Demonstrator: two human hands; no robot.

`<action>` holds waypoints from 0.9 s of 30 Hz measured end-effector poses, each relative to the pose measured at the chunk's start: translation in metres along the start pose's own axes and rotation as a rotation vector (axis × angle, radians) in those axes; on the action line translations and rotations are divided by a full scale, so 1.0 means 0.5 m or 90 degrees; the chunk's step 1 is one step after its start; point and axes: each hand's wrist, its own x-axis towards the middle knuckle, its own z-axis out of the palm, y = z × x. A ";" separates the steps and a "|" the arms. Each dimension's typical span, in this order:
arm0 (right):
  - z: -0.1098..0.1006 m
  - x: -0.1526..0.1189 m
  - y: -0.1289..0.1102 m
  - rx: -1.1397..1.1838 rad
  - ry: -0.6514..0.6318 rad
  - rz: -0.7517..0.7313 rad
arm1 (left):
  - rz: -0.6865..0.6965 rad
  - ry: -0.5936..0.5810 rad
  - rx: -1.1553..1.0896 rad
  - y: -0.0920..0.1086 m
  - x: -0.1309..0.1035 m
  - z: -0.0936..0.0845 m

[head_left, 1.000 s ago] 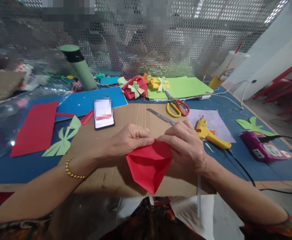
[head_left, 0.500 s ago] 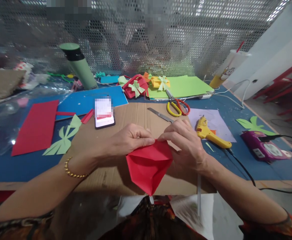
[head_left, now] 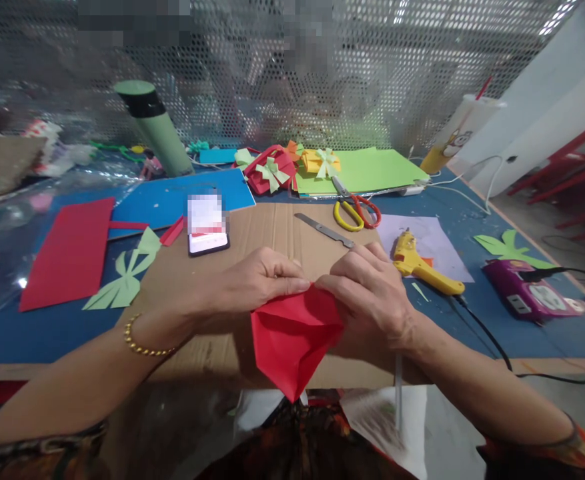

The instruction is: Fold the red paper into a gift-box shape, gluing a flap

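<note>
A folded red paper piece (head_left: 295, 340), open like a pocket with its pointed end toward my body, is held over the cardboard sheet (head_left: 212, 357). My left hand (head_left: 267, 277) pinches its far edge between thumb and fingers. On the same edge, to the right, my right hand (head_left: 367, 290) is closed, its fingertips gripping the paper close to the left thumb. Beyond my hands a steel blade (head_left: 323, 231) lies flat on the cardboard. Scissors (head_left: 356, 212) with one yellow and one red handle rest behind it.
A yellow glue gun (head_left: 422, 268) lies on lilac paper (head_left: 449, 250) at right, beside a purple power socket box (head_left: 529, 290). At left are a phone (head_left: 209, 241), red paper (head_left: 69, 253) and a green paper bow (head_left: 127, 277). Behind stand a green flask (head_left: 159, 133) and a drink cup (head_left: 459, 137).
The red paper's pointed end has swung slightly left and closer to my body. Both hands keep their grip, and the right fingers have shifted a little. The view has moved slightly.
</note>
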 end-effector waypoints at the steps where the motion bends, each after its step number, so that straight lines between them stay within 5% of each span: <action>1: -0.001 0.001 -0.002 -0.002 -0.001 0.004 | 0.003 0.004 -0.002 0.002 -0.001 0.001; 18: -0.032 0.008 -0.024 0.035 0.029 0.107 | 0.103 0.243 0.039 0.039 -0.029 0.033; 27: -0.034 0.011 -0.011 0.115 0.004 0.185 | 0.083 0.261 0.006 0.037 -0.026 0.040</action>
